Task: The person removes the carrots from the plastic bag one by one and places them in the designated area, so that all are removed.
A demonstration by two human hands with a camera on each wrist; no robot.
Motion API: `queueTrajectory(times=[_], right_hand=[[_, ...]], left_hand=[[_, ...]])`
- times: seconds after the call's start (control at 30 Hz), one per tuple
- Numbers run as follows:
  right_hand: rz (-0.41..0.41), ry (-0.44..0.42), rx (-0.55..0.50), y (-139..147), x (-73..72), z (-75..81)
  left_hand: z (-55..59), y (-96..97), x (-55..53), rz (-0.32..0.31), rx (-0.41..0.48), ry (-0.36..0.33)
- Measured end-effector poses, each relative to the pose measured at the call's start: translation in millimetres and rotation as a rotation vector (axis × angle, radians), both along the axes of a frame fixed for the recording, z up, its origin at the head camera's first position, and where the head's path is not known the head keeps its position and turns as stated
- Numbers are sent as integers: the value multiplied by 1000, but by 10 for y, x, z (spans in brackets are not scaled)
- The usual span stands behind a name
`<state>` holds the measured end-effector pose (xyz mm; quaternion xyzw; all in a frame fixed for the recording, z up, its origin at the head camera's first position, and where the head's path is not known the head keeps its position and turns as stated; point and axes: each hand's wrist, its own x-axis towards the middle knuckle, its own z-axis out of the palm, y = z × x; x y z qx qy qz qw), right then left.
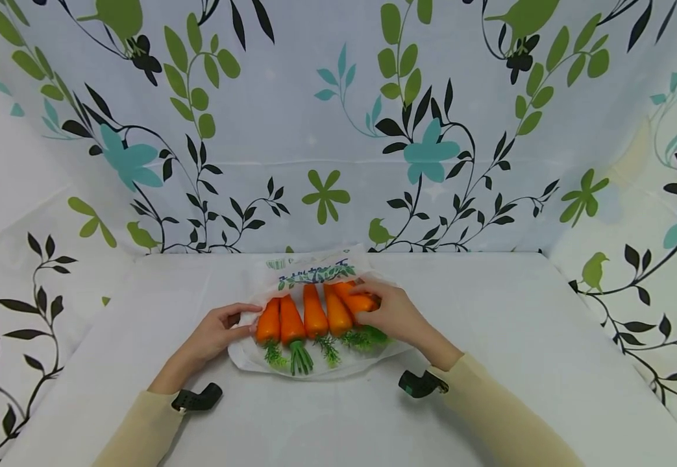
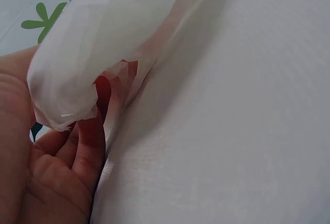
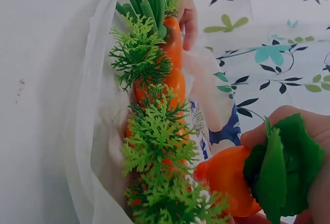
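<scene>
Several orange toy carrots [image 1: 315,313] lie side by side on a white printed plastic bag [image 1: 246,357]; their green tops point toward me. At the bag's left end my left hand [image 1: 217,332] pinches the plastic beside the outermost carrot, and the left wrist view shows its fingers curled at the bag's folded edge [image 2: 67,90]. My right hand [image 1: 395,312] grips the rightmost carrot [image 1: 363,303], thumb on the near side and fingers over the far side. Broad green leaves [image 3: 281,167] top this carrot in the right wrist view, while its neighbours have feathery fronds [image 3: 160,139].
The bag lies on a white table [image 1: 326,428], near its back edge. Behind rises a white cloth [image 1: 268,143] printed with leaves, birds and flowers, which also lines both sides. A black wrist camera [image 1: 198,397] sits on each forearm.
</scene>
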<state>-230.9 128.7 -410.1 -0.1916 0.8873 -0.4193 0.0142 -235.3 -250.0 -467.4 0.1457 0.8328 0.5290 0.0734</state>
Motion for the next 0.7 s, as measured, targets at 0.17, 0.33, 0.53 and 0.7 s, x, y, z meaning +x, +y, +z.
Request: queueTrajectory(times=[0.17,0.33,0.53,0.7], right_hand=[[12,-16,-6,98,31,29],[46,-10,-27,188,77,65],[17,-32,-27,296,165,129],[15,-41,-30,396,227,167]], left_hand=[[-2,-6,-22,2,-1,-8],[3,-2,-32,-3,-6,-15],[8,-8,-40,-10,2,-26],[17,-17,-38,-5,0,-32]])
